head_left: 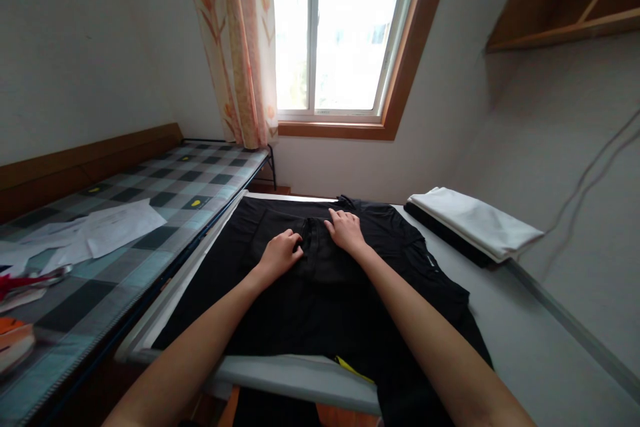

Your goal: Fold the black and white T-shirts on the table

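A black garment [280, 313], looking like a short-sleeved shirt, lies spread over a white table. On top of it is a smaller piece of black cloth [330, 267] with an upright seam or placket near its middle. My left hand [277, 258] is closed on the black cloth just left of that seam, thumb and fingers pinched together. Resting palm down to the right of the seam, my right hand [346, 230] has its fingers stretched out over the cloth. A small white mark shows on the garment's right side.
Folded white cloth [470, 220] lies on black cloth [445, 233] at the table's back right. The white table [530, 347] borders a bed with a checked cover [200, 173], holding papers [110, 227] and red-handled scissors [30, 280]. A yellow strip [353, 369] hangs at the front edge.
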A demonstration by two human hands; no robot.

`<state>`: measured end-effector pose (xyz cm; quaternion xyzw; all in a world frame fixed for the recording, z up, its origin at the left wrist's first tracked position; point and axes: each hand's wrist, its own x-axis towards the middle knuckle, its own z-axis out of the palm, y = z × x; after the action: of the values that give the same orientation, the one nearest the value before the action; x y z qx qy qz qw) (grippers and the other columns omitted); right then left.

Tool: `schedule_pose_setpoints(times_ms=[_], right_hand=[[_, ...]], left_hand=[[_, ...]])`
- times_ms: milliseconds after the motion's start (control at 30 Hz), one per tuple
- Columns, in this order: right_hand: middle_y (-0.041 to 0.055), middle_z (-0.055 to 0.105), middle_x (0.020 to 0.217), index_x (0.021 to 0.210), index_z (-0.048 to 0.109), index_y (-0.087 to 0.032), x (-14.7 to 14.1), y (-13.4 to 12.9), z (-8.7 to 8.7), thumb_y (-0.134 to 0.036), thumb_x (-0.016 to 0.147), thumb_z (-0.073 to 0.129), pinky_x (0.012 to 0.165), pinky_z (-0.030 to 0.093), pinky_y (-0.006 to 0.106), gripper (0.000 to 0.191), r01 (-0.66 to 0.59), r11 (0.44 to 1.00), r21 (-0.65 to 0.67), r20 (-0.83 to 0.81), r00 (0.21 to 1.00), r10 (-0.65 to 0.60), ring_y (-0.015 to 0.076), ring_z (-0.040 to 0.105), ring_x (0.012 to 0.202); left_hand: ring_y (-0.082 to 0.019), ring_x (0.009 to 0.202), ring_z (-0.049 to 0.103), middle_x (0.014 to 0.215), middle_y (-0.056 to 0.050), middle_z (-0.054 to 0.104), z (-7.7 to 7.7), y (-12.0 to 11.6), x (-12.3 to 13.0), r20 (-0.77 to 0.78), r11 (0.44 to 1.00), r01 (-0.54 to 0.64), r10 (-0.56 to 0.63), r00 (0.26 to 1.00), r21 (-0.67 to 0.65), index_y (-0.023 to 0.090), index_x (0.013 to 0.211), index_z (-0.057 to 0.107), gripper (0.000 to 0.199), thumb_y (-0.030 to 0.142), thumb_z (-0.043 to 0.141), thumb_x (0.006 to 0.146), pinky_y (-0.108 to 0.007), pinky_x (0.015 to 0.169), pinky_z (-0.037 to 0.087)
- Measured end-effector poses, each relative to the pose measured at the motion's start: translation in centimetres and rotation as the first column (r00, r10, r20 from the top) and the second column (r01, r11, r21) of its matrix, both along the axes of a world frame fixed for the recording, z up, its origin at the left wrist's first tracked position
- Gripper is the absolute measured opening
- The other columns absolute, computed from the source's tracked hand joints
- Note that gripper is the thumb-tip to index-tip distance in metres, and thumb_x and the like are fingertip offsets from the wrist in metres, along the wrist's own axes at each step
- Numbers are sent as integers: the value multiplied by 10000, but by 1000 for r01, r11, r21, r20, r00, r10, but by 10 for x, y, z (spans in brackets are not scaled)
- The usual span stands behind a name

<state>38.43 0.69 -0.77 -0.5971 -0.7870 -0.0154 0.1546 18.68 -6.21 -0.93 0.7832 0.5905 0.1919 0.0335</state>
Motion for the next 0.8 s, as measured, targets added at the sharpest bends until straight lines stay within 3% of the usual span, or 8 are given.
schedule_pose_setpoints(times_ms=[133, 400, 600, 800], right_hand=[[121, 622, 1226, 1140, 663, -197, -10, 13, 0, -395, 946, 480, 1000, 308, 438, 332, 50, 998, -43, -7, 999, -51, 299, 479, 1171], [145, 633, 1155, 1127, 644, -169, -15, 19, -8, -309, 935, 501, 969, 322, 421, 278, 129, 990, 55, -8, 992, -129, 282, 509, 1101], [116, 577, 1325, 1218, 631, -202, -21, -5, -3, -350, 957, 453, 1077, 267, 410, 349, -97, 980, 175, -67, 992, 111, 262, 455, 1245], [108, 433, 1498, 1397, 508, -159, -20, -31, -16, -453, 994, 321, 1142, 214, 446, 533, -222, 975, 30, -13, 975, 223, 274, 314, 1409]], left_hand=[[-153, 819, 646, 964, -38, 649, -2, 0, 2, 51, 1000, -2, 2, 999, 12, 212, 982, 697, 203, 193, 537, 858, -240, 774, 481], [-153, 796, 642, 931, -40, 639, -6, 0, 9, 94, 998, 23, -28, 995, 51, 183, 966, 704, 193, 164, 543, 861, -241, 747, 484], [-142, 756, 633, 900, -33, 638, -7, 0, 11, 138, 997, 19, -30, 990, 76, 184, 950, 708, 176, 148, 567, 850, -236, 727, 481], [-137, 736, 623, 869, -37, 637, -9, 0, 16, 191, 995, 57, -71, 979, 77, 179, 898, 718, 150, 181, 572, 867, -239, 706, 473]])
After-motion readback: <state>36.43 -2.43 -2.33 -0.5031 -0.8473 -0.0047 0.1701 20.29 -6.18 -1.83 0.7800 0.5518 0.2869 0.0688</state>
